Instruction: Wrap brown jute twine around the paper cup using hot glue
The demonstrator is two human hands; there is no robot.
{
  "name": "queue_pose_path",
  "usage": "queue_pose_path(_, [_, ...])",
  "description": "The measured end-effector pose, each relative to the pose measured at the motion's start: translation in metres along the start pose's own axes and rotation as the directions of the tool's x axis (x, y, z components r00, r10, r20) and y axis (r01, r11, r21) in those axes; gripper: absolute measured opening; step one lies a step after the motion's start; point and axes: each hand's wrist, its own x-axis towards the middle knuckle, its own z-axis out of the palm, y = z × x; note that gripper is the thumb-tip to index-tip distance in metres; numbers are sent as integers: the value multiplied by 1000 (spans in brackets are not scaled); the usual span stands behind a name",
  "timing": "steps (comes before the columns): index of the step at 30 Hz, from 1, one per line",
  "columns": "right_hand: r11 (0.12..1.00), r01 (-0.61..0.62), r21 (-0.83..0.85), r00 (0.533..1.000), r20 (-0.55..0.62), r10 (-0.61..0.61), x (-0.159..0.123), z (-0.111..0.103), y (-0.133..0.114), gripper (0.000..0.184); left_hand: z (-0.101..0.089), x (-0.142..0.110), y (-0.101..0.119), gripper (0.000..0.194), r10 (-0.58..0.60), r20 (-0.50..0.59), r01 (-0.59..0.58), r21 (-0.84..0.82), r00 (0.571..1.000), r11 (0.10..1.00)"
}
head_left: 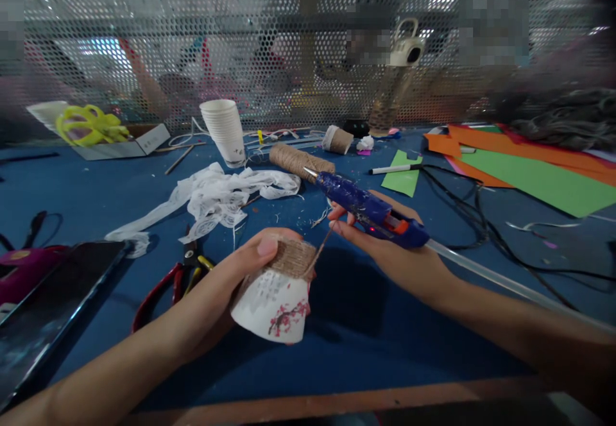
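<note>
"Starting with the paper cup (262,310), where is it?"

"Tilted above the blue worktop (414,349), around the middle of its near edge, wide rim downward, brown twine (294,258) wrapped around its narrow end."

"And the left hand (243,273)?"

"Curled around the cup, thumb resting against the wrapped twine."

"The right hand (387,257)?"

"Partly closed. It has hold of a blue glue gun (359,201), nozzle toward the far edge, and its fingertips pinch a strand (321,254) running straight from the cup."

"What's close by?"

"A twine spool (293,156) lies just beyond the nozzle. White lace (216,198) is bunched to its left; red-handled pliers (151,298) lie partly hidden by the left forearm."

"Farther out?"

"Stacked cups (224,131) stand toward the far edge, left of middle. Orange sheets (534,150) and a green sheet (553,182) overlap near the far right corner."
</note>
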Motion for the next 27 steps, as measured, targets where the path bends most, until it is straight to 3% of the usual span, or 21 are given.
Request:
queue_pose_path(5, [997,-64,38,996,-60,66,1,1,-7,21,-1,0,-3,32,-2,19,3,-26,1000,1000])
queue_pose_path(9, [1000,11,-24,997,-81,-12,-5,-3,-19,27,-3,0,-4,40,-20,-33,20,-6,999,1000])
queue_pose_path(15, [991,93,95,995,13,-94,-10,-7,-21,24,-3,-1,-3,40,-33,17,33,-3,999,999])
queue_pose_path(22, [984,-85,154,951,309,34,-16,-7,-27,27,-4,-4,-2,53,-97,99,100,-28,990,995])
queue_pose_path(27, [974,-49,220,960,279,-14,-23,-5,-27,23,-5,-3,-4,35,-2,65,6,-61,998,998])
